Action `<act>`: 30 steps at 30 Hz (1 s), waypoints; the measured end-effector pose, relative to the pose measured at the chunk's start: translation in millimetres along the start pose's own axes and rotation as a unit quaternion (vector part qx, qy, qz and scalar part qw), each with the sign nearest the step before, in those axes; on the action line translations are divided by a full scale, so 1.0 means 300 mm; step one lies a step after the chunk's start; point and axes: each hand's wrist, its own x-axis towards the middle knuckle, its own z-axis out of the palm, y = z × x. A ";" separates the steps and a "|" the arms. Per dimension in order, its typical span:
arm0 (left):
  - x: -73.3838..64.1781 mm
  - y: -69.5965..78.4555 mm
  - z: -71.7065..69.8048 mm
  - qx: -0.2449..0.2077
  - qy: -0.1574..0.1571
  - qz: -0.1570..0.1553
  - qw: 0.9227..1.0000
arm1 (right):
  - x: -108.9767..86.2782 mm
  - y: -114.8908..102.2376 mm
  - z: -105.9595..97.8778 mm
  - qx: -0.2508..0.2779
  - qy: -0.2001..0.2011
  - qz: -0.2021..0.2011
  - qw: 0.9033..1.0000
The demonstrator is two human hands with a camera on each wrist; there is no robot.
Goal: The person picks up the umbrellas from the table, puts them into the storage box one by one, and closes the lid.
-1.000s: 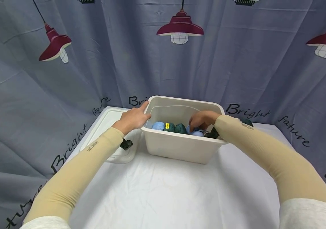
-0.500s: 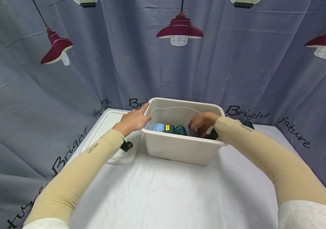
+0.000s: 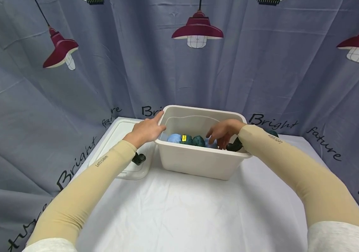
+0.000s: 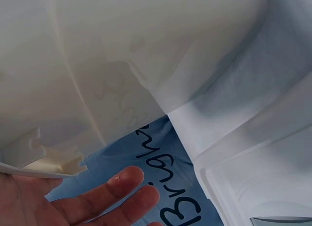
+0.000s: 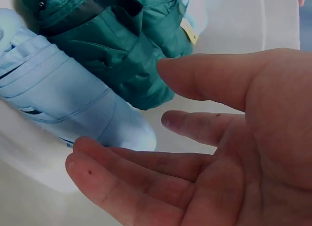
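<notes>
Head view shows a big gray-blue curtain (image 3: 135, 77) behind a table (image 3: 179, 210) with a white cloth. A tan sleeve (image 3: 292, 161) on the right arm covers one end of an open white box (image 3: 195, 162) and part of a dark green thing (image 3: 272, 133) past it. The box's lid (image 3: 119, 129) lies left, partly under the left arm. The left hand (image 3: 146, 131) touches the left rim, fingers stretched out. The right hand (image 3: 223, 131) is inside, fingers apart, holding nothing. Near it lies a smooth, pale blue bundle (image 5: 83, 99), next to a crinkly green bundle (image 5: 117, 55). Another green one (image 3: 190, 141) and blue one (image 3: 174, 138) follow, with a tiny yellow tag (image 3: 184, 138).
</notes>
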 end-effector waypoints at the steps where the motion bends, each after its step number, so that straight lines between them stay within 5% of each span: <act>1: 0.000 0.000 0.000 -0.001 0.000 0.000 1.000 | -0.003 0.001 -0.003 -0.003 0.002 -0.001 1.000; 13: -0.002 0.004 0.006 -0.001 -0.004 0.000 1.000 | -0.039 0.014 -0.017 -0.008 0.025 -0.005 1.000; 30: 0.003 0.009 -0.005 -0.001 -0.002 -0.001 1.000 | -0.245 0.003 -0.063 0.011 0.123 -0.082 0.989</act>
